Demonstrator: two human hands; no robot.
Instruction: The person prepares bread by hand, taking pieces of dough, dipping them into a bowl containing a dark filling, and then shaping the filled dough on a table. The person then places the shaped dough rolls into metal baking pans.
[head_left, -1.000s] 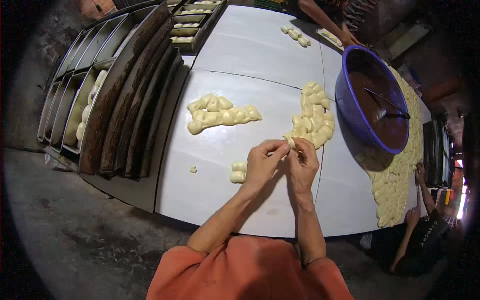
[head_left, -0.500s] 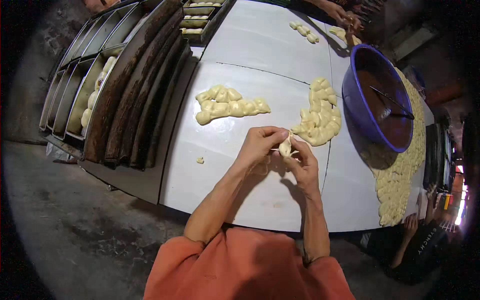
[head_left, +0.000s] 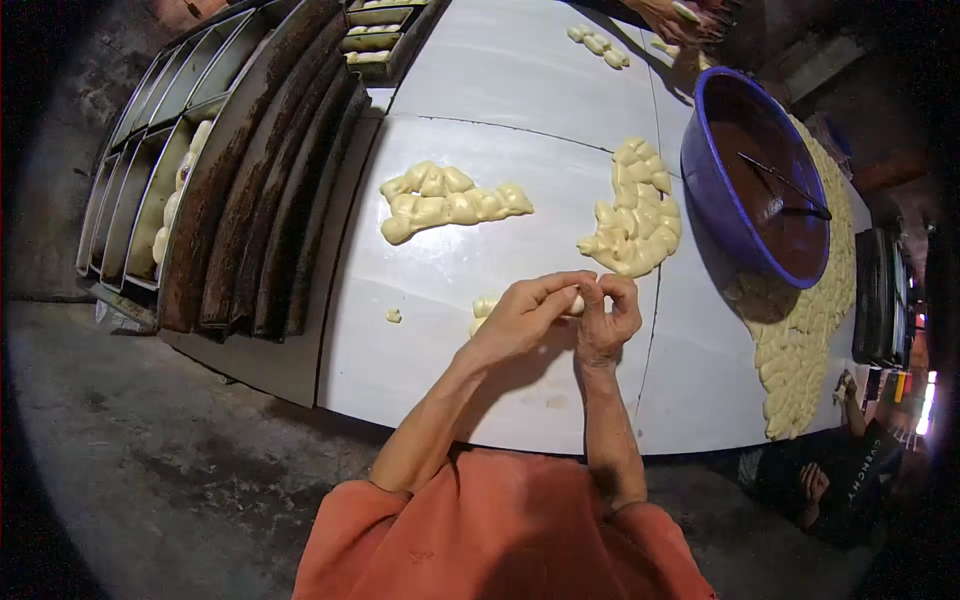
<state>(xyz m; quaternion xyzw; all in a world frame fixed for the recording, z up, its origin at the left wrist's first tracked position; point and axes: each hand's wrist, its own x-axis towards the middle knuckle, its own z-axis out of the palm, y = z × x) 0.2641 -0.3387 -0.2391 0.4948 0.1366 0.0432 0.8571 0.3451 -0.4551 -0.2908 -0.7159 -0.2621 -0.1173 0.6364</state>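
Observation:
A small piece of pale dough is pinched between the fingertips of both my hands, mostly covered by them. My left hand has its thumb and forefinger pressed on it from the left. From the right, my right hand grips it with bent fingers. More dough lies on the table beside my left hand, partly hidden by it. Just beyond my right hand rests a curved cluster of dough pieces. Farther left lies another cluster of dough, with a small dough scrap nearer to me.
A purple basin of brown filling with a thin utensil stands on the right, by a wide spread of dough pieces. Metal pans, some holding dough, line the left. Another person's hands work at the far edge; someone sits at right.
My fingers have closed together over the dough piece, which showed more before. Dough beside my left hand has come more into sight. The far person's hands have shifted.

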